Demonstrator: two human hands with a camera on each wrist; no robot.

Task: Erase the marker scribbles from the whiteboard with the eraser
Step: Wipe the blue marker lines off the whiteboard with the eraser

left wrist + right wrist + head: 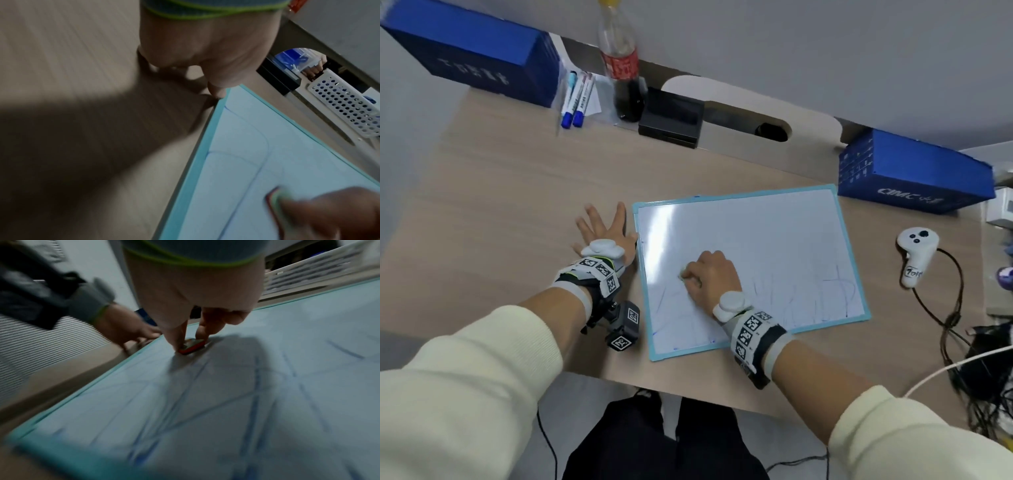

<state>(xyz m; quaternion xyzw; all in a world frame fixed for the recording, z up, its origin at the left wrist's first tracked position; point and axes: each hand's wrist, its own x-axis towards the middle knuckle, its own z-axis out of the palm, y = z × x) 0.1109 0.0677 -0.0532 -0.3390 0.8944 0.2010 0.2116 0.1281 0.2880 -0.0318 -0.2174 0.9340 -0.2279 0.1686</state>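
Observation:
A whiteboard (774, 233) with a light blue frame lies flat on the wooden desk. Blue marker scribbles (839, 291) cover its near and right parts, and faint lines (255, 395) run across it in the right wrist view. My right hand (709, 274) pinches a small eraser (192, 345) with a red edge and holds it down on the board's left half. The eraser (275, 201) also shows blurred in the left wrist view. My left hand (602, 229) lies flat with fingers spread on the desk, its thumb against the board's left edge (218, 104).
At the desk's back stand a blue box (482, 58), two blue markers (575, 99), a cola bottle (623, 65) and a black box (671, 118). Another blue box (907, 174) sits beyond the board's right corner. A white controller (914, 253) with a black cable (945, 308) lies at right.

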